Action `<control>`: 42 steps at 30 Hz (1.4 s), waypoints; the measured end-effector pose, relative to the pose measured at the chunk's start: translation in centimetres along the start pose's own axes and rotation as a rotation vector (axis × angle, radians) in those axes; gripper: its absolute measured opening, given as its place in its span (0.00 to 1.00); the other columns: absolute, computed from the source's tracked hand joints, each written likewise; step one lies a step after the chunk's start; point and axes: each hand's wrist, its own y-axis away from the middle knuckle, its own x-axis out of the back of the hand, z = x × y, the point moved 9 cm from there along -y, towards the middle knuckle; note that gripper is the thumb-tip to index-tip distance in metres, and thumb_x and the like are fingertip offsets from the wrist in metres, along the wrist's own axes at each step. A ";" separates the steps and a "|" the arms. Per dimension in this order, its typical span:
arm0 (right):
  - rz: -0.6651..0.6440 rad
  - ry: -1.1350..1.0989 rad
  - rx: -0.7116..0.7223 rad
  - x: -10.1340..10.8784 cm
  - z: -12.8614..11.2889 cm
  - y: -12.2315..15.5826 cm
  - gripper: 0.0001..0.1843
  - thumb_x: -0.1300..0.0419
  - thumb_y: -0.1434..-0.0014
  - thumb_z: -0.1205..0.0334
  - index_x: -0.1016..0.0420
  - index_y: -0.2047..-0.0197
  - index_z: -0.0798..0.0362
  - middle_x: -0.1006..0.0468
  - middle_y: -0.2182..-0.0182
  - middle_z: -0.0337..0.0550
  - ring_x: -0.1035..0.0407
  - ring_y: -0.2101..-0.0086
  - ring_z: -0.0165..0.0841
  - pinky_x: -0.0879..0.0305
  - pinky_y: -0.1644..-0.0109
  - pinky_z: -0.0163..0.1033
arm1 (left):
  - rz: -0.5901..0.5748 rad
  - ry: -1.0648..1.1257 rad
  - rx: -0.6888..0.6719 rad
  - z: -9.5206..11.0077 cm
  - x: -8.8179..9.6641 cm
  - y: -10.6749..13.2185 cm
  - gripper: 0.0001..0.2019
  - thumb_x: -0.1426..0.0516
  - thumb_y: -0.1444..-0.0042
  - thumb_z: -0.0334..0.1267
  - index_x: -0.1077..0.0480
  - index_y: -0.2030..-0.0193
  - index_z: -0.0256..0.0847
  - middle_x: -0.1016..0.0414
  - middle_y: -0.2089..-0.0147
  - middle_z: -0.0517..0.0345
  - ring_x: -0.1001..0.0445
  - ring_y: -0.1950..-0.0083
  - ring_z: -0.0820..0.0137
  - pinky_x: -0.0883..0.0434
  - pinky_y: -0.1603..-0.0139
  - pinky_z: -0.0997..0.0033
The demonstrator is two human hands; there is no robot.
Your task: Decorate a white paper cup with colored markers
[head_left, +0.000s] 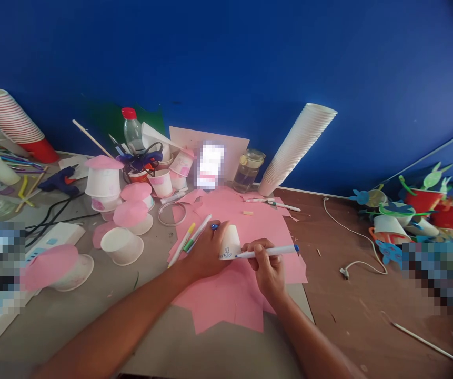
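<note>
My left hand (209, 251) is closed around a white paper cup (232, 238), which is held over pink paper (226, 310). A small blue flower drawing shows near the cup's lower edge. A blue pen cap (214, 227) sticks out by the fingers of that hand. In my right hand (268, 268) is a white marker (277, 251) with a blue end, its tip at the cup's side beside the drawing. A yellow marker (182, 245) and a green marker (197, 234) lie just left of my left hand.
Several cups with pink paper tops (130, 213) stand on the left, near a glue gun (62, 180) and a white power strip (52, 237). A tall stack of white cups (297, 150) leans at the back wall, beside a glass jar (249, 171). A white cable (362, 263) lies right.
</note>
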 end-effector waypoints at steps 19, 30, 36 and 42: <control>-0.029 0.121 0.029 -0.3 0.0 0.5 0.20 0.42 0.38 0.45 0.33 0.73 0.52 0.40 0.83 0.32 0.49 0.83 0.25 0.50 0.80 0.32 | -0.022 -0.034 -0.009 0.3 -0.1 0.0 0.31 0.40 0.50 0.40 0.41 0.39 0.39 0.36 0.46 0.41 0.31 0.44 0.50 0.28 0.49 0.52; 0.020 0.175 0.054 0.3 -0.4 0.2 0.20 0.44 0.36 0.46 0.33 0.73 0.51 0.41 0.84 0.30 0.47 0.83 0.26 0.48 0.79 0.33 | -0.019 -0.018 -0.015 0.2 -0.1 0.1 0.32 0.40 0.49 0.44 0.42 0.38 0.40 0.36 0.46 0.41 0.30 0.46 0.50 0.28 0.50 0.52; 0.011 0.079 0.010 0.2 -0.1 0.0 0.21 0.42 0.39 0.44 0.33 0.74 0.52 0.35 0.81 0.33 0.48 0.83 0.24 0.47 0.80 0.33 | 0.008 -0.003 -0.033 0.3 0.1 0.0 0.30 0.40 0.49 0.44 0.41 0.40 0.39 0.36 0.47 0.40 0.30 0.46 0.49 0.27 0.52 0.49; -0.025 0.105 -0.004 0.0 0.2 0.2 0.20 0.42 0.39 0.45 0.32 0.74 0.52 0.38 0.83 0.32 0.50 0.83 0.24 0.50 0.80 0.32 | -0.016 -0.039 -0.023 0.3 0.0 0.1 0.30 0.41 0.49 0.42 0.41 0.40 0.40 0.36 0.47 0.41 0.30 0.45 0.50 0.28 0.50 0.51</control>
